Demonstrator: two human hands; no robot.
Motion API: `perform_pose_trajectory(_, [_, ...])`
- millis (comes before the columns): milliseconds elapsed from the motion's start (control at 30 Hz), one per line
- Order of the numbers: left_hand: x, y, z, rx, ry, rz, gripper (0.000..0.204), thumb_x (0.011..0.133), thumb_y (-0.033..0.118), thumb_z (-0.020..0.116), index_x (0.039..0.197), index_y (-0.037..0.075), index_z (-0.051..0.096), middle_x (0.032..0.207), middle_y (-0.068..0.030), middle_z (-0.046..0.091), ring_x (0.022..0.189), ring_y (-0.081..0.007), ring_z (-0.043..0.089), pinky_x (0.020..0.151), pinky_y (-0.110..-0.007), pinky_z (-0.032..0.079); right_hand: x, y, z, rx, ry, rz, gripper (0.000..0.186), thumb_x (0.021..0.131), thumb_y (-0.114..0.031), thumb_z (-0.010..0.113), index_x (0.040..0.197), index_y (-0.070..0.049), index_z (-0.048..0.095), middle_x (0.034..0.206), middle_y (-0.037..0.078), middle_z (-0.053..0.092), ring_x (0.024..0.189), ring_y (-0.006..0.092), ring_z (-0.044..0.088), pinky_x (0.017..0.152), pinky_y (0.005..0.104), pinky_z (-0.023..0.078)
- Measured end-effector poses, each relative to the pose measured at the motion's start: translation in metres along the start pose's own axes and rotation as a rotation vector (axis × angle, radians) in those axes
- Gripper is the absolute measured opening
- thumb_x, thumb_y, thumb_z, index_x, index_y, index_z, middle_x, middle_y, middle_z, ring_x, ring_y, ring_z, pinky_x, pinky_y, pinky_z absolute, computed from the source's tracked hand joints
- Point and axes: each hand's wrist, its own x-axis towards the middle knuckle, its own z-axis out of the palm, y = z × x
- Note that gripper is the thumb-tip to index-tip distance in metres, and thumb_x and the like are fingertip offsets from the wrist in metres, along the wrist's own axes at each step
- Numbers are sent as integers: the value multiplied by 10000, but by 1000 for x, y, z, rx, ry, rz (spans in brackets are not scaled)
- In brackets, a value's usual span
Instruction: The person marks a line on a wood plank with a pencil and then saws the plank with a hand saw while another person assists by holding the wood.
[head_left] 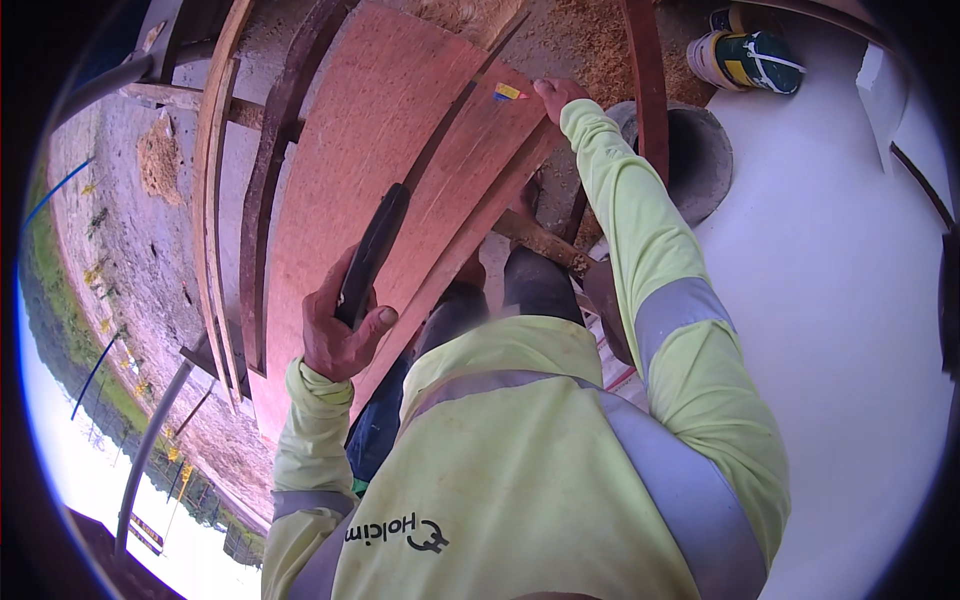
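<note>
My left hand is closed around a slim, dark, elongated object, held above the reddish plywood sheet; its exact kind does not show. A narrower reddish board lies along the sheet's right side, with a dark line between them. My right arm is stretched forward, and my right hand grips the far right edge of that narrower board. Just left of those fingers, a small yellow, blue and red piece sits on the wood. Some of the right fingers are hidden.
Long wood strips and a dark curved timber lie at the left. Sawdust covers the ground ahead. A green bucket, a round grey container and a large white surface are at the right.
</note>
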Motion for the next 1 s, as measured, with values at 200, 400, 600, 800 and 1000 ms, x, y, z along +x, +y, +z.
perform_pose_trajectory(200, [-32,-20,-12,-224,72,-71,760,871,554,677,1307,-51,531,681,-31,592,595,-121,562,579,-268,460,-10,2,-8,-71,100,60,473,953,-467,450,1167,-112,677,1134,217,663,1085,383,624,949,460,490])
perform_pose_trajectory(400, [-65,-104,4,-872,49,-272,654,914,544,612,1251,-9,521,947,-100,605,737,-185,622,648,-351,548,-60,-28,-37,1165,305,80,695,974,-555,426,1429,-28,415,1304,168,594,1080,301,621,940,428,476])
perform_pose_trajectory(600, [-86,-201,77,-1248,-92,-486,554,919,474,648,1206,6,571,895,-73,633,734,-164,608,707,-333,520,-70,-21,-1,996,70,196,631,963,-301,590,1472,-44,318,1134,116,635,940,267,656,808,378,539])
perform_pose_trajectory(800, [-72,-251,147,-416,86,-565,417,919,372,661,1106,2,623,799,-109,683,774,-214,653,750,-343,511,-47,-7,8,267,285,41,352,764,-185,792,1040,-24,642,853,91,674,817,245,674,764,358,554])
perform_pose_trajectory(1000, [-50,-262,162,-13,372,-459,465,841,351,751,1132,18,605,901,-200,692,857,-333,679,766,-419,524,-30,-8,9,-58,474,-44,412,784,-205,788,1120,-14,645,995,131,698,915,254,675,849,373,530])
